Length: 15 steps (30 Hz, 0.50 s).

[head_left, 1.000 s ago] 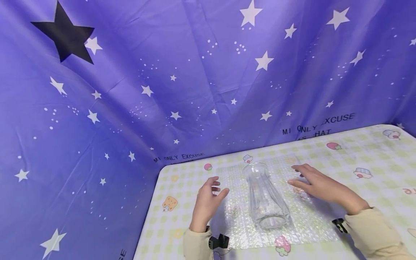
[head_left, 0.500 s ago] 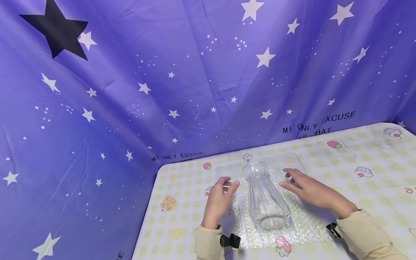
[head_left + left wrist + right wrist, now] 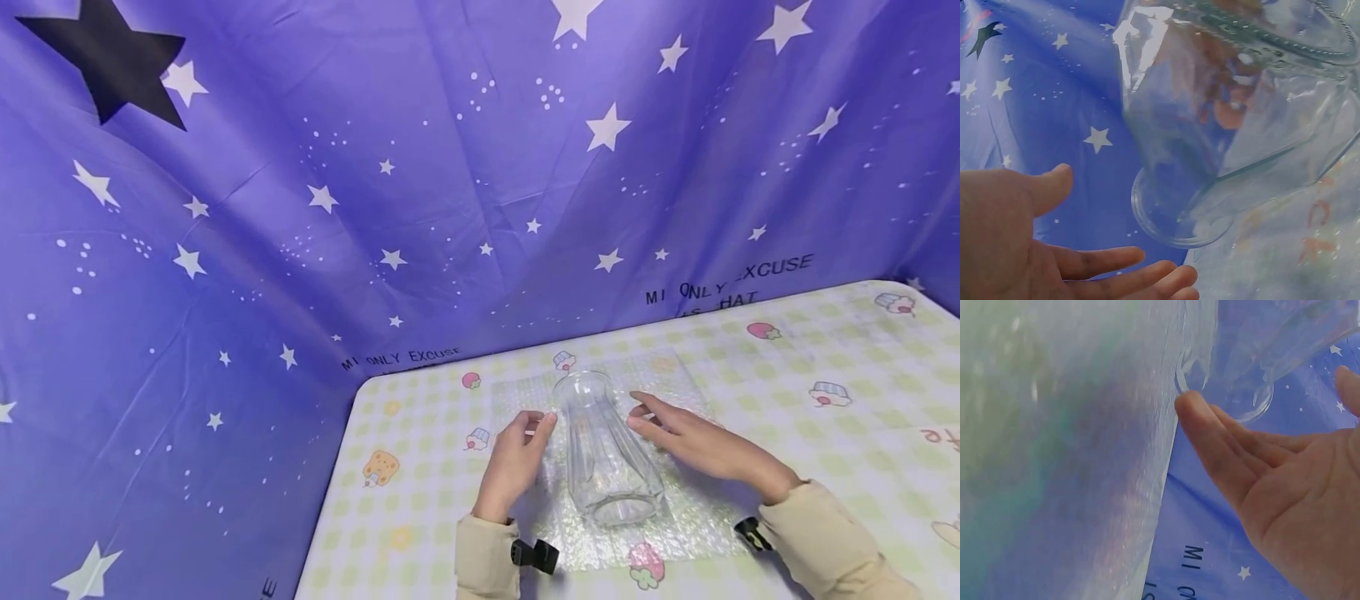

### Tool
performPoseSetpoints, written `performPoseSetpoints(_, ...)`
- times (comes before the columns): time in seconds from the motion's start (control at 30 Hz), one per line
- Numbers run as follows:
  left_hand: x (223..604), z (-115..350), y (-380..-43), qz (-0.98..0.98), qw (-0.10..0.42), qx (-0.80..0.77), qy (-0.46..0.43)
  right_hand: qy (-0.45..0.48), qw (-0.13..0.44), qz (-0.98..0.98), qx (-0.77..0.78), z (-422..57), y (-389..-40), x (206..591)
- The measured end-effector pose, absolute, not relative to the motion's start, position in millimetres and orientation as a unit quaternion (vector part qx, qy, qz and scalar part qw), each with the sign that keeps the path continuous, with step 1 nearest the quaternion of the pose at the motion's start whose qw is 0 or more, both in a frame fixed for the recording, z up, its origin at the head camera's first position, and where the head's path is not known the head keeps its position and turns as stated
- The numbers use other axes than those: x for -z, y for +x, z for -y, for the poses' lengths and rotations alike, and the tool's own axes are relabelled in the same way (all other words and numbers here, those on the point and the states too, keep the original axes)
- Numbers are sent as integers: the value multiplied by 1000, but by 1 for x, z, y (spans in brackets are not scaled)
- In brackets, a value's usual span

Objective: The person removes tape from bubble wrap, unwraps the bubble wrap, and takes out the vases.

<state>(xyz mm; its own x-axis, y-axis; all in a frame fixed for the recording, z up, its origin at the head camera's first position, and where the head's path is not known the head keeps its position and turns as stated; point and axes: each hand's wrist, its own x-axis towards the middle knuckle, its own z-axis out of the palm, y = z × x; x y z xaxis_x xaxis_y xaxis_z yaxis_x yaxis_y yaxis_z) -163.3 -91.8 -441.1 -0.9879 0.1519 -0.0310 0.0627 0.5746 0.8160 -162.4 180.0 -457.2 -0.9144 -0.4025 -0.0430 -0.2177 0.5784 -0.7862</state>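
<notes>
A clear glass vase [image 3: 611,454] with fluted sides lies on its side on a sheet of bubble wrap [image 3: 701,525], its thick base toward me and its round rim pointing away. My left hand [image 3: 516,458] is just left of the vase, fingers loosely bent and thumb apart, holding nothing. In the left wrist view, a gap shows between that hand [image 3: 1085,244] and the glass [image 3: 1229,125]. On the other side, my right hand [image 3: 693,437] hovers beside the vase with fingers extended. The right wrist view has its fingertips [image 3: 1192,403] near the rim; contact is hard to judge.
The bubble wrap lies flat on a table with a green-and-white checked cloth [image 3: 832,450] printed with sweets and strawberries. A purple star-patterned curtain [image 3: 450,167] stands along the back and left edges. Each wrist carries a black camera mount [image 3: 535,556].
Both hands have moved inward toward the vase, the left one to the right and the right one to the left. The vase has stayed in place, while the head view has shifted slightly.
</notes>
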Motion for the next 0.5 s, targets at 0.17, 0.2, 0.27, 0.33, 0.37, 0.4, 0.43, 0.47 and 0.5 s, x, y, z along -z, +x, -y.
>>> performPoseSetpoints(0.17,446,87,-163,-879,64,-466,78,-187,132,-873,431,-177,-163,457)
performPoseSetpoints(0.2,447,86,-163,-875,69,-472,82,-188,132,-872,432,-176,-163,458)
performPoseSetpoints(0.27,448,84,-162,-867,80,-484,88,-190,128,-873,430,-175,-163,459)
performPoseSetpoints(0.33,451,82,-161,-860,93,-493,89,-195,120,-876,424,-174,-162,461)
performPoseSetpoints(0.37,452,81,-161,-857,99,-498,92,-196,117,-877,423,-173,-161,462)
performPoseSetpoints(0.4,453,80,-161,-852,106,-504,95,-197,114,-878,422,-172,-161,463)
performPoseSetpoints(0.43,453,80,-160,-850,113,-506,97,-198,111,-879,419,-172,-160,464)
performPoseSetpoints(0.47,454,79,-160,-848,118,-507,100,-196,111,-880,419,-171,-159,465)
performPoseSetpoints(0.5,455,79,-160,-846,123,-508,103,-194,111,-879,420,-171,-159,465)
